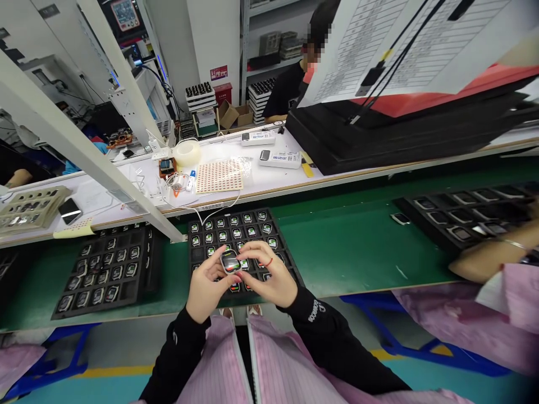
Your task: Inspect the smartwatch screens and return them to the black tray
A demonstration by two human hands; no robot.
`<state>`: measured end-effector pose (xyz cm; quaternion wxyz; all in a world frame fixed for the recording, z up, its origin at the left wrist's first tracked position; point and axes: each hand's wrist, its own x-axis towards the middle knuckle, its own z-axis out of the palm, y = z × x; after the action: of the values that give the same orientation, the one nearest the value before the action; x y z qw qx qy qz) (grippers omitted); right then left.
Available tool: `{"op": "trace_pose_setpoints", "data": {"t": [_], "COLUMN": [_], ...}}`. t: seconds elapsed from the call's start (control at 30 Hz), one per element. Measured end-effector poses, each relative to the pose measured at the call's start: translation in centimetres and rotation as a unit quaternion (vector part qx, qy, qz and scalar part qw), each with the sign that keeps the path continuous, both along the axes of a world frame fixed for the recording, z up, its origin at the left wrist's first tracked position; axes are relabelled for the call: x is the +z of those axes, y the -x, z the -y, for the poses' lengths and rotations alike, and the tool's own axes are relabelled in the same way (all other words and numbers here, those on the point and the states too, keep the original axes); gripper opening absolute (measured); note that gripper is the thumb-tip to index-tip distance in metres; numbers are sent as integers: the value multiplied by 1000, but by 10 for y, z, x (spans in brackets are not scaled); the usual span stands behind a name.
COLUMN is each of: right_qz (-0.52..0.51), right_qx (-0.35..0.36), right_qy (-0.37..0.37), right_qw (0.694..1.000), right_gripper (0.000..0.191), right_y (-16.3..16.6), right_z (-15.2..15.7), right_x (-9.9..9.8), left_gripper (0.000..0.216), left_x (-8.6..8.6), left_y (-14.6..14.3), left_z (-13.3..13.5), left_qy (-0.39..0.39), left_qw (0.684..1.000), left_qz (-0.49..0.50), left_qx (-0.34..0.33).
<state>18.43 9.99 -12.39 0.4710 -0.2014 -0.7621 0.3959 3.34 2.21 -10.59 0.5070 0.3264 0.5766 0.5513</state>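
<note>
Both my hands hold one smartwatch case (230, 261) above a black tray (194, 255). My left hand (206, 286) grips its left side, with the thumb along the lower edge. Fingers of my right hand (272, 278) close on its right side and lower corner. The watch has a dark, partly lit screen facing up; no strap shows on it. Below, the tray carries rows of similar watches (236, 233) in its pockets, many with lit screens. My hands hide part of the tray's near half.
Another black tray of watches (101, 269) lies left on the green bench (345, 247). At right, a co-worker's arm (497, 255) reaches over a third tray (425, 216), with a loose watch (400, 219) beside it. A white slanted post (105, 174) and a raised shelf (269, 182) stand in front.
</note>
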Motion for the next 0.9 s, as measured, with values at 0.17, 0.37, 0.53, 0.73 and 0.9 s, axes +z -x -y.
{"op": "trace_pose_setpoints", "data": {"t": [0.17,0.37,0.53,0.73,0.9], "right_qz": [6,32,58,72,77], "right_qx": [-18,-11,6,-5,-8], "right_qy": [-52,-104,-105,-108,-103], "right_qw": [998,994,993,991,992], "right_gripper": [10,11,16,11,11], "right_y": [2,0,-9,-10,-8], "right_z": [0,-2,-2,-1,0], "right_x": [3,11,22,19,17], "left_gripper": [74,64,73,81,78], "left_x": [1,-2,2,4,3], "left_y": [1,1,4,6,2], "left_z": [0,2,2,-4,-6], "left_qy": [-10,-21,11,9,8], "left_qw": [999,991,997,998,998], "left_qz": [-39,-127,-51,5,-19], "left_qx": [-7,-38,-56,-64,-67]}}
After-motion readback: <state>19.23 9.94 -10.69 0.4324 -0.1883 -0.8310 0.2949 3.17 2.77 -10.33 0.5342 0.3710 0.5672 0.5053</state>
